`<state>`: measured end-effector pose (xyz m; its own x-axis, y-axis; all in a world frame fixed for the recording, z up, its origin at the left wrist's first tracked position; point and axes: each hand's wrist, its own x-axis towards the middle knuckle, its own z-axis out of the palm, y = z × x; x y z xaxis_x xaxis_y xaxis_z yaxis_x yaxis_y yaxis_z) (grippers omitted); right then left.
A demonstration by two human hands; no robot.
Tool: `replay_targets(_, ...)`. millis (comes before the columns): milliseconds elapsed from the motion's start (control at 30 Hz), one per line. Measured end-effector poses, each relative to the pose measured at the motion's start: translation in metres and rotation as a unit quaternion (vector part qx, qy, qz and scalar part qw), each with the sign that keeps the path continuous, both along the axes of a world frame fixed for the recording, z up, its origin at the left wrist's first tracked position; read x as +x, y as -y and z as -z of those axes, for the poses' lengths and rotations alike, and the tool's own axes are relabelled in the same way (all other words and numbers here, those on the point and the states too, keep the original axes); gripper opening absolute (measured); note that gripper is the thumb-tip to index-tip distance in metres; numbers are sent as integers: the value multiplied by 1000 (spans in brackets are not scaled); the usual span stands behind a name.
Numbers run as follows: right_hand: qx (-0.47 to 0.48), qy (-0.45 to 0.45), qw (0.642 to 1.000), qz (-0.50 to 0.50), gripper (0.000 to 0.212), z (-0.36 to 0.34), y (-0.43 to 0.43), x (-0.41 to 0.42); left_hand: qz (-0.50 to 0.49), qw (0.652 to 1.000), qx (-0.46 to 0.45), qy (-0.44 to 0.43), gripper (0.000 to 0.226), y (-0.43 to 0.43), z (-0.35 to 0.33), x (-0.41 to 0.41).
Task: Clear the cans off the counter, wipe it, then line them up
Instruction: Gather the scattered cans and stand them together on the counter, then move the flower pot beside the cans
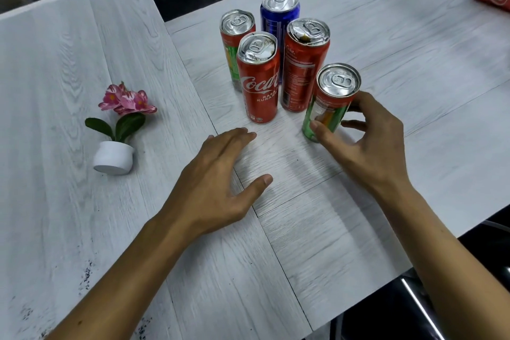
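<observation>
The right hand (367, 141) curls round the green-and-red can (328, 107), thumb in front, fingers behind; it stands near upright on the table (414, 50), just right of the other four cans (258, 85) (packed close together). The left hand (220, 174), flat and empty, is nearer those.

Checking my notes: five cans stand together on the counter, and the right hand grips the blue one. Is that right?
Not quite. The head view shows the right hand gripping the near red-and-green can, not the blue can, which stands untouched at the back.
</observation>
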<state>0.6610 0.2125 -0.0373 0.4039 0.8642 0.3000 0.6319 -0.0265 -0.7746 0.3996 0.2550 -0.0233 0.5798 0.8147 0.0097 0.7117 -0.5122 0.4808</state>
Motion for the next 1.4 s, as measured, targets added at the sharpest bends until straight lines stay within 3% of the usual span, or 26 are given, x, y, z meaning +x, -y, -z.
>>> replay_targets(233,-111,59,992,-1,89,7,10,6,-5,1000,3,-5,76,-1,-4,0)
replay_targets(433,-169,120,978,2,88,7,29,7,2,1000,11,-12,78,-1,-6,5)
replay_targets(867,-198,180,963,-21,79,-14,92,-29,30,999,10,-20,81,34,-4,-20)
replay_targets(1133,-198,248,943,-96,81,-35,100,-86,24,1000,15,-13,77,50,-12,-71)
replay_targets(1400,-185,261,935,-154,79,-51,96,-157,1,1000,29,-9,72,67,-17,-132)
